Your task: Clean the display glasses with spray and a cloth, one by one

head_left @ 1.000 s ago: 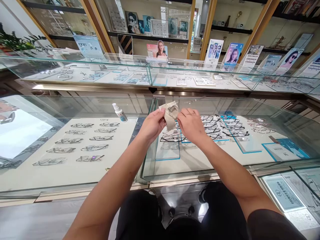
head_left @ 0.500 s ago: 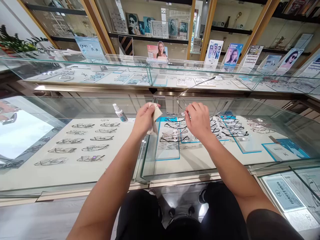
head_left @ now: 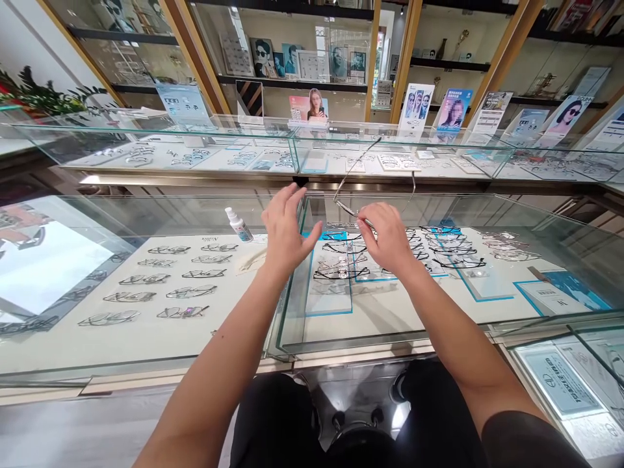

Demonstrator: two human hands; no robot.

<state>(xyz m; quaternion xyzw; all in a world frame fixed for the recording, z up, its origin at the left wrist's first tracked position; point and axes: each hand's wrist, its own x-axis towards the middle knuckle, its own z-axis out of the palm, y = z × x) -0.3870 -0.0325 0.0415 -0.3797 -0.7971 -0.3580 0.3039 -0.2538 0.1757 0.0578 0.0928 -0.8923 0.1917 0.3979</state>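
Observation:
Over the glass counter, my right hand [head_left: 387,237] pinches a pair of eyeglasses [head_left: 345,207] by the front, its thin temples pointing up and away. My left hand [head_left: 286,227] is raised to the left of the glasses, fingers spread, holding nothing. A cream cleaning cloth [head_left: 249,261] lies on the countertop, partly hidden behind my left wrist. Just beyond the cloth stands a white spray bottle [head_left: 238,225], slightly tilted in view. My right fingers cover part of the eyeglasses' front.
Rows of eyeglass frames [head_left: 195,292] are laid out on the left of the counter, with more frames [head_left: 455,250] on blue-edged trays on the right. A mirror [head_left: 53,253] is at far left. Behind runs a second glass case [head_left: 205,130] topped with advertising cards [head_left: 453,109].
My left hand has let go of the cloth, which is now on the counter, and its fingers have opened. The eyeglasses have turned in my right hand, both temples now showing.

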